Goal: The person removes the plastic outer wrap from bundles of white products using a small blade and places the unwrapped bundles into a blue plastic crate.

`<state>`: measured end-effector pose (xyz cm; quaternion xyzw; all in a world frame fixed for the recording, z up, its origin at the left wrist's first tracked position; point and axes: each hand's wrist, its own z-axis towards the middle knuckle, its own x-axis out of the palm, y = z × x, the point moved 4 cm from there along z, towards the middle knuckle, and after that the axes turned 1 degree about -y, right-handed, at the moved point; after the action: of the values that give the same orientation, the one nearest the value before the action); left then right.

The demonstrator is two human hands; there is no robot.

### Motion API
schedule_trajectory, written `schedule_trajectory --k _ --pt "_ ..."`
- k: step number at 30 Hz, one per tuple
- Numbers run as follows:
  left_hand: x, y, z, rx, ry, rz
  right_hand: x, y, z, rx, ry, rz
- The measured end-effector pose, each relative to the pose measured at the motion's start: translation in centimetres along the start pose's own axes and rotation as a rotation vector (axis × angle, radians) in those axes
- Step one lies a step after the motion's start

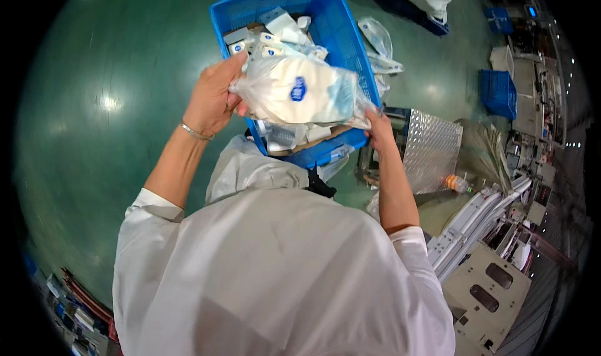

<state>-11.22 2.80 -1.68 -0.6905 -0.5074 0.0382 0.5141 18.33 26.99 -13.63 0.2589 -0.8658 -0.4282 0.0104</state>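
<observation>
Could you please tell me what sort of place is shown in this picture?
It looks like a factory or packing workshop: a beige machine cabinet stands at lower right, the floor is glossy green, and a blue plastic crate holds white packs beneath a filled clear plastic bag.

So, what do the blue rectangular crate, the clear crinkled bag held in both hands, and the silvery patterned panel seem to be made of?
Blue crate: probably plastic, semi-gloss; uniform colour, perforated walls. Crinkled bag: likely glossy plastic film; contents show through. Silvery panel: apparently metal, shiny; raised tread pattern catches light.
</observation>
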Motion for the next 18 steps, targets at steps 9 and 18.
schedule_trajectory --k 9,18 --pt "4.6 -6.7 2.9 0.35 0.161 0.207 2.0 -0.8 1.6 0.043 0.04 0.162" --pt "8.1 -9.6 7.6 0.311 -0.207 0.172 3.5 1.9 2.3 0.048 0.186 0.233"
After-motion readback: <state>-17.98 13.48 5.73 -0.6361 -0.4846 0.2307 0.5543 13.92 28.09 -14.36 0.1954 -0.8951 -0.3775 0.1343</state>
